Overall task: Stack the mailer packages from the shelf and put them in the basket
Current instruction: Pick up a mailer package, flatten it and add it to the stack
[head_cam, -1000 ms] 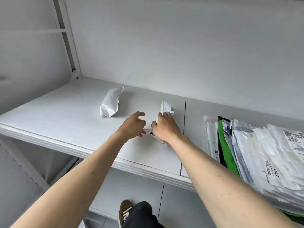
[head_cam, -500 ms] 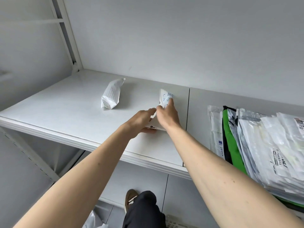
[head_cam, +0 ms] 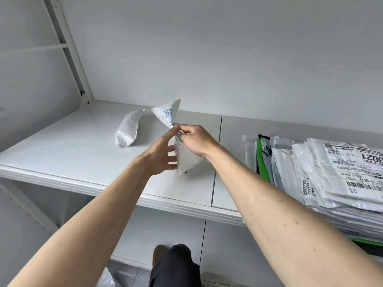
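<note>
A small white bubble mailer (head_cam: 187, 156) with blue print is held up above the white shelf (head_cam: 68, 154), near the frame's centre, twisted at its waist; the right hand (head_cam: 196, 141) pinches that waist with curled fingers, and the left hand (head_cam: 160, 156) has its forefinger at the same pinch, its other fingers spread loosely against the padded lower half; at ten o'clock from it a second small mailer (head_cam: 128, 129) lies on the shelf, well apart; at three o'clock a stack of mailer packages (head_cam: 331, 177) lies flat.
</note>
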`<state>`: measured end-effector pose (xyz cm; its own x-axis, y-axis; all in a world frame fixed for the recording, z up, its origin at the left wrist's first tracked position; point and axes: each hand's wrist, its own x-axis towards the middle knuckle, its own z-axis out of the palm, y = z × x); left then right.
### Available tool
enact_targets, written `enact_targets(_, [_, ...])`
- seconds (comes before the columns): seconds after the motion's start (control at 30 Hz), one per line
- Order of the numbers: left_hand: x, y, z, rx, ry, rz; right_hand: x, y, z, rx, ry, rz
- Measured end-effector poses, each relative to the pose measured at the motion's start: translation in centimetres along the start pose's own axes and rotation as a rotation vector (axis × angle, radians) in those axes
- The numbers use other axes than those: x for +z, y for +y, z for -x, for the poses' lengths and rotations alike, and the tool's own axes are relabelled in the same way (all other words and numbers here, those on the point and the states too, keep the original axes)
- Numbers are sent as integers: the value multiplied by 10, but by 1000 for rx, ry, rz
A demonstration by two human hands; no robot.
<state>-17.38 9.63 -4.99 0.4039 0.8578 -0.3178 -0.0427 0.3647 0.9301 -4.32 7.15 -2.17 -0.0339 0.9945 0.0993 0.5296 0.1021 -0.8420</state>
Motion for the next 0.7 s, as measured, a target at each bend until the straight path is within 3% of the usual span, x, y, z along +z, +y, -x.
enact_targets(0.23, [18,14,4,109,50,138,-21,6,10,168,-16,81])
enact_targets(0.5, [19,16,8,205,123,212,-28,21,20,152,110,-29])
enact_targets(0.63, [16,-1,3,179,355,133,-19,33,24,169,83,-10])
enact_targets(0.7, [13,-12,0,144,395,29,-13,41,26,199,80,40])
